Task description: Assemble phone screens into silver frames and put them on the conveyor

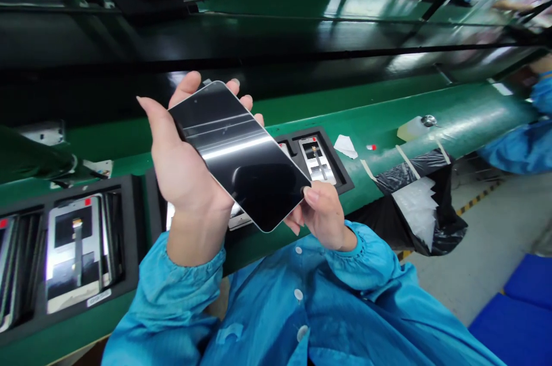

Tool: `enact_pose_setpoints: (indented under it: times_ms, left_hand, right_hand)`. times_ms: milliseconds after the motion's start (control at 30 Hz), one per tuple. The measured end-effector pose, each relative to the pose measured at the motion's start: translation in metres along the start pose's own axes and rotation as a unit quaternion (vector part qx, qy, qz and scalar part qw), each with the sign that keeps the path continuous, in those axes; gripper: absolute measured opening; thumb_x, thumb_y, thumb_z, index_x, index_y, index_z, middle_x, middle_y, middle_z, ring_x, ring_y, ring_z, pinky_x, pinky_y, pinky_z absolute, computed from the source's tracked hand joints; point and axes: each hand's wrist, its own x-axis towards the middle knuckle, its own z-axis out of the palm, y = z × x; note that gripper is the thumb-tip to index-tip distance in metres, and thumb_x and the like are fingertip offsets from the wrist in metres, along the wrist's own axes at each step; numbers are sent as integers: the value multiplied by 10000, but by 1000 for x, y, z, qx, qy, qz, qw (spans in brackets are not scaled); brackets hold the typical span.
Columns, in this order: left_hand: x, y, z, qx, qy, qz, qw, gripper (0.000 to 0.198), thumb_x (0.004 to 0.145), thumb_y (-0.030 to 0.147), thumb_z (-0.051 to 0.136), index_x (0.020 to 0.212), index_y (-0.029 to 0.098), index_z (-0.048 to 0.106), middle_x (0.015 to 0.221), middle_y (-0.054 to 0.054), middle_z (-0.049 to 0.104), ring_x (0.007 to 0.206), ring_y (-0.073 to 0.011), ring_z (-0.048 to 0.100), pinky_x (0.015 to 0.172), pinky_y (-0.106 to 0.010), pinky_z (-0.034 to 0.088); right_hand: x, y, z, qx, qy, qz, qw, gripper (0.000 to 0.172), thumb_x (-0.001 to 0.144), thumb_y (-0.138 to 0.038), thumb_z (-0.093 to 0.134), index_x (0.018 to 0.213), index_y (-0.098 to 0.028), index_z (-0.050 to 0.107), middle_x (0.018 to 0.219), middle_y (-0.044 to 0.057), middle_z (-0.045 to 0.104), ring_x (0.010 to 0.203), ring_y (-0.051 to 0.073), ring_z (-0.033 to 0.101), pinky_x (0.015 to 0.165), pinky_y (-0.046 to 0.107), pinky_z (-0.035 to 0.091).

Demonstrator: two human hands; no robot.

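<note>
A black, glossy phone screen (241,165) with a thin pale rim lies tilted across my left hand (190,170), its dark face toward me. The left fingers support it from behind and beyond its far edge, and the thumb sticks out to the left, off the glass. At the near right corner, my right hand (321,208) pinches the screen between thumb and fingers. Bright light bands reflect across the glass. Below and behind it, a black foam tray (342,173) holds phone panels, one a silver-backed panel (317,159) with a ribbon cable; part of this tray is hidden.
On the left, another black tray (135,228) holds several upright panels. A white paper scrap (345,146), a small red-and-white piece (371,147) and a bottle of yellowish liquid (411,128) lie rightward on the green bench. A black bag (451,234) hangs at its edge. Another person's blue sleeve (517,147) shows far right.
</note>
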Motion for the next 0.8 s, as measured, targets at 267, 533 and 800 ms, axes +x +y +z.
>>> enact_pose_setpoints:
  times_ms: [267,533,800]
  left_hand:
    - [1,-1,0,13,29,-75,997,573,1200,673,320,1290,199,629,1218,-172,800,1054,-293,801,928,-473,659]
    - [-5,1,7,26,33,-96,994,548,1205,648,333,1277,184,615,1283,-197,798,1069,-281,815,991,-499,664]
    - [-18,3,17,26,-11,-41,999,312,1141,466,540,1158,195,695,1355,-137,795,1214,-280,791,849,-340,712]
  right_hand:
    - [-1,-7,5,46,-9,-7,999,635,1023,-660,712,584,-225,566,484,-60,409,382,113,419,418,268,342]
    - [-7,-10,4,10,-13,-46,999,582,1102,-570,659,650,-204,682,503,-12,551,435,139,503,432,274,370]
    - [-5,2,-1,-72,16,-71,995,658,1081,-669,665,595,-230,597,462,-32,508,391,127,481,430,276,387]
